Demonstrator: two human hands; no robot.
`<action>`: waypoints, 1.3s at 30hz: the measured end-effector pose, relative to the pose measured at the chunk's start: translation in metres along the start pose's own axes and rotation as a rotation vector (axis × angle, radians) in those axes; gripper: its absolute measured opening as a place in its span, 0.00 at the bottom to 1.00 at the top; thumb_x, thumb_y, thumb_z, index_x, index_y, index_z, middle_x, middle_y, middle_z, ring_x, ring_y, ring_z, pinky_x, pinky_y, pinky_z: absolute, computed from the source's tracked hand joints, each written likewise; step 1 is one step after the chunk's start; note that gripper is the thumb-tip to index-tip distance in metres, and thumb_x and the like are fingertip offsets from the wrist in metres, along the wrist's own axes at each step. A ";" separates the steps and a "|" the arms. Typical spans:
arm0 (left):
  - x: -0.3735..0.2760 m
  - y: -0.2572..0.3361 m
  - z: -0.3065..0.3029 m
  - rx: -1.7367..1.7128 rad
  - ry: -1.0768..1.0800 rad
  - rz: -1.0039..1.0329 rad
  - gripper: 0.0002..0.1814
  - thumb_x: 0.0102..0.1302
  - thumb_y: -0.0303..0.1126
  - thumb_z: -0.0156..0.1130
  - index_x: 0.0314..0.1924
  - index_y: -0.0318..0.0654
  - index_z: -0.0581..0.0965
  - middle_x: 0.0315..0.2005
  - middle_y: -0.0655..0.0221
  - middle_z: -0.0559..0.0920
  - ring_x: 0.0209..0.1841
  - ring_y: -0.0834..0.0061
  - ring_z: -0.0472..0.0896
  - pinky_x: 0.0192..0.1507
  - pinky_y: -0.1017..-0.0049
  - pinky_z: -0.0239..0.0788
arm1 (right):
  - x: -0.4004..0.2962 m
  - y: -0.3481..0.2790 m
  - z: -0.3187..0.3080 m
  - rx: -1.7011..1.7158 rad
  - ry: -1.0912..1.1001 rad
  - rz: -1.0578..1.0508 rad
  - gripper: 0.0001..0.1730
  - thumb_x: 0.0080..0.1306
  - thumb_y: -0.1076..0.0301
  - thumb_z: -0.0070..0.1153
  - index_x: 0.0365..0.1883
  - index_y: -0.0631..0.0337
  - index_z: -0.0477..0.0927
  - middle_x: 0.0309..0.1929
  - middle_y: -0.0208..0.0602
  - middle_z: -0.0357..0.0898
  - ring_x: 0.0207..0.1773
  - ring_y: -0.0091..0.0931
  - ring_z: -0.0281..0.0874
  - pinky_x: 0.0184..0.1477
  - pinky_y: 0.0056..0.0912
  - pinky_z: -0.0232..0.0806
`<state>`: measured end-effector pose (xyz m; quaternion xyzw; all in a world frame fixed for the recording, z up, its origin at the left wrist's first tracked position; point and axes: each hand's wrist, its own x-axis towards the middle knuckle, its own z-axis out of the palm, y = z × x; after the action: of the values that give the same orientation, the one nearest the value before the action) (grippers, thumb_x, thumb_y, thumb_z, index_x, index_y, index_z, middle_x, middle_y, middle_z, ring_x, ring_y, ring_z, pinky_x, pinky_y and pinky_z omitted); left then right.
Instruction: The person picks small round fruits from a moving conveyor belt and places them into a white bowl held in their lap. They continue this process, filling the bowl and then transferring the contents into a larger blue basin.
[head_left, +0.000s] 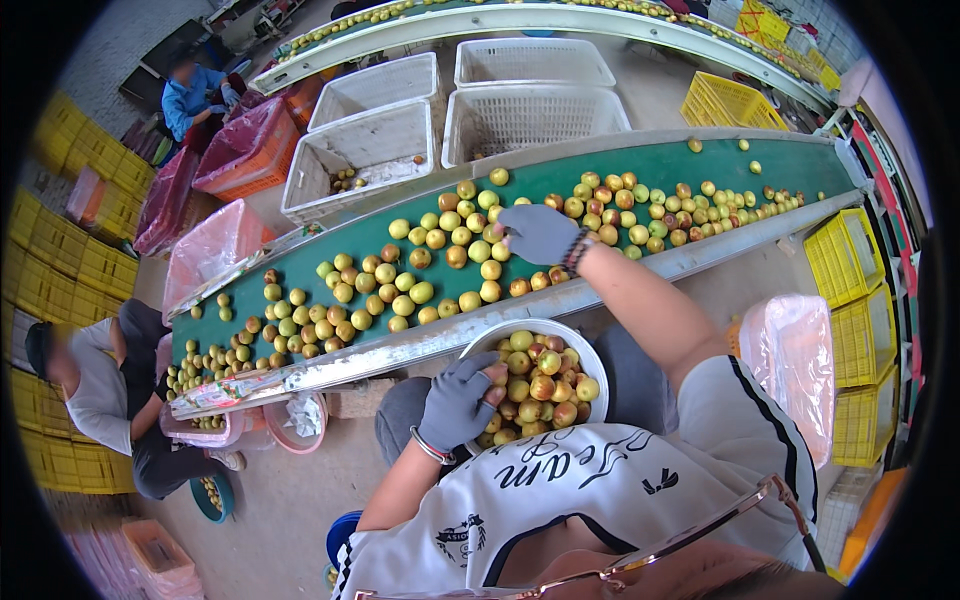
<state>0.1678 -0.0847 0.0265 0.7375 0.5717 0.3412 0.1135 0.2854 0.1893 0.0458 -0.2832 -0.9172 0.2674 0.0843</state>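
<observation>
My right hand (541, 234), in a grey fingerless glove, reaches over the green conveyor belt (360, 251). Its fingertips are down among the green and reddish-brown jujubes (478, 250); whether they grip one is hidden. Between my knees stands a white bowl (600, 364) heaped with jujubes (541, 388). My left hand (459, 397), gloved the same way, lies at the bowl's left side. Its bare fingertips touch the fruit there, with the thumb and forefinger a little apart, and I cannot tell whether a jujube is between them.
A metal rail (420, 337) edges the belt's near side. Beyond the belt stand white plastic crates (360, 142) and orange lined crates (251, 150). A co-worker (105, 375) sits at the left end, another person (191, 97) farther back. Yellow crates (862, 337) and a pink lined crate (787, 367) are right.
</observation>
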 end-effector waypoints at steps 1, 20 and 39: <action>0.001 0.000 0.000 -0.011 -0.004 -0.026 0.12 0.60 0.32 0.62 0.45 0.44 0.79 0.49 0.64 0.80 0.42 0.57 0.82 0.42 0.62 0.75 | 0.008 -0.003 0.007 -0.124 0.076 -0.045 0.16 0.65 0.60 0.54 0.49 0.53 0.78 0.54 0.39 0.77 0.58 0.34 0.73 0.54 0.44 0.68; 0.033 -0.020 0.002 -0.049 0.187 -0.279 0.07 0.62 0.32 0.61 0.39 0.40 0.81 0.34 0.59 0.82 0.36 0.55 0.81 0.38 0.64 0.73 | 0.086 -0.022 0.055 -0.071 0.075 -0.013 0.13 0.59 0.64 0.53 0.41 0.56 0.80 0.40 0.46 0.82 0.45 0.43 0.80 0.45 0.46 0.72; 0.233 -0.098 0.056 0.573 -0.323 -0.173 0.15 0.63 0.33 0.52 0.50 0.45 0.77 0.46 0.60 0.81 0.49 0.57 0.80 0.48 0.60 0.72 | 0.005 0.053 -0.034 -0.590 -0.227 0.109 0.15 0.65 0.64 0.49 0.49 0.52 0.79 0.52 0.43 0.76 0.54 0.40 0.78 0.51 0.42 0.72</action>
<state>0.1551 0.1736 0.0174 0.7327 0.6794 0.0348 0.0192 0.3162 0.2441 0.0458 -0.3126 -0.9422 0.0240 -0.1185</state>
